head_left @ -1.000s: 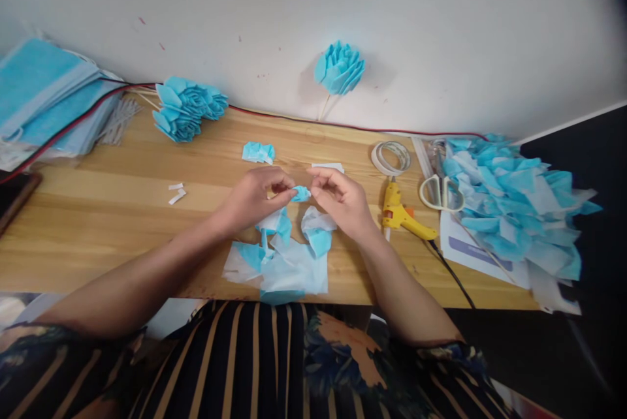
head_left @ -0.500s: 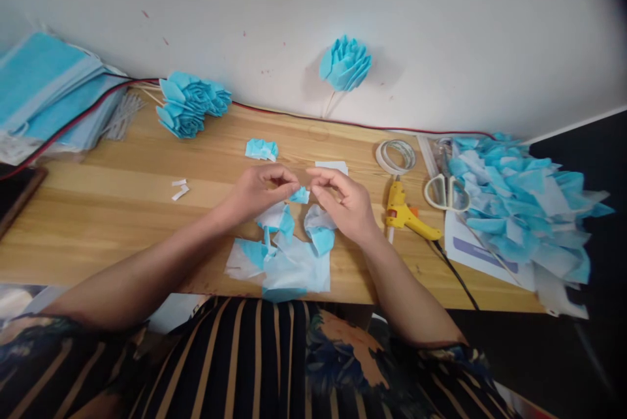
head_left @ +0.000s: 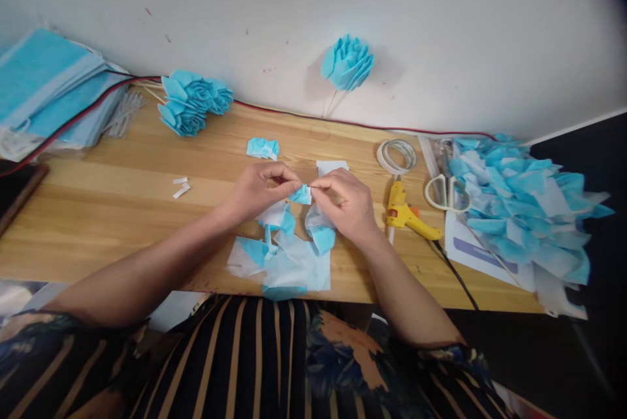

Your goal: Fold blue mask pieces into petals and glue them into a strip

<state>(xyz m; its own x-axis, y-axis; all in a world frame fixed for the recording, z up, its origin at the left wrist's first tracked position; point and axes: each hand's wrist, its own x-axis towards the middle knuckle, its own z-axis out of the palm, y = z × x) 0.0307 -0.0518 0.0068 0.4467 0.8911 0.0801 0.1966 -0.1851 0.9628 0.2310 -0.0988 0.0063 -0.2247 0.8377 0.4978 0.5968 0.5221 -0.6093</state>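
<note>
Between my fingertips is a small folded piece of blue fabric, pleated along its upper edge. My left hand pinches its left end with thumb and forefinger. At its upper right corner, my right hand has thumb and forefinger closed in a pinch. Below both hands lie crumpled blue and white fabric pieces near the front edge of the table. Another small pleated blue piece lies behind my left hand. A white paper piece sits partly hidden behind my right hand.
To the right are a tape roll, a yellow glue gun, scissors and a heap of blue fabric petals. Blue fabric flowers and stacked masks lie left. One flower leans on the wall.
My right thumb and forefinger, apart before, have closed together at the corner of the small blue piece. The left hand has shifted slightly right.
</note>
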